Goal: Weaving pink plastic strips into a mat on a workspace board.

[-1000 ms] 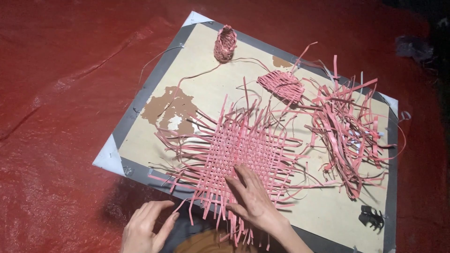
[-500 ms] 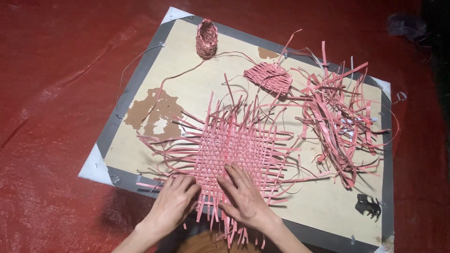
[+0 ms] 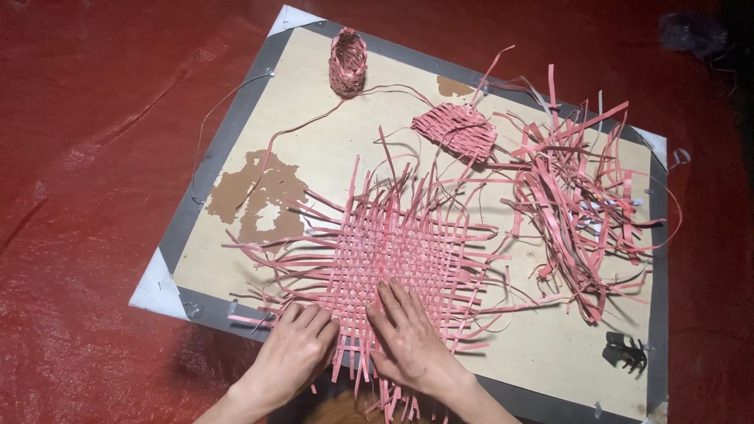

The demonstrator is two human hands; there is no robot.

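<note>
Both hands lie flat, fingers spread, on the mat's (image 3: 404, 247) near edge by the board's (image 3: 314, 94) near side, right hand (image 3: 408, 341) further in than left hand (image 3: 298, 349), seemingly gripping nothing.

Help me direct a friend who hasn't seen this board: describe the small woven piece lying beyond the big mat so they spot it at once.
Start at the tan board on the red sheet. Past the large pink mat under both hands lies a small, dense, oval woven patch. Unlike the loose strip pile beside it and the upright little basket, it lies flat and tightly woven.
</note>
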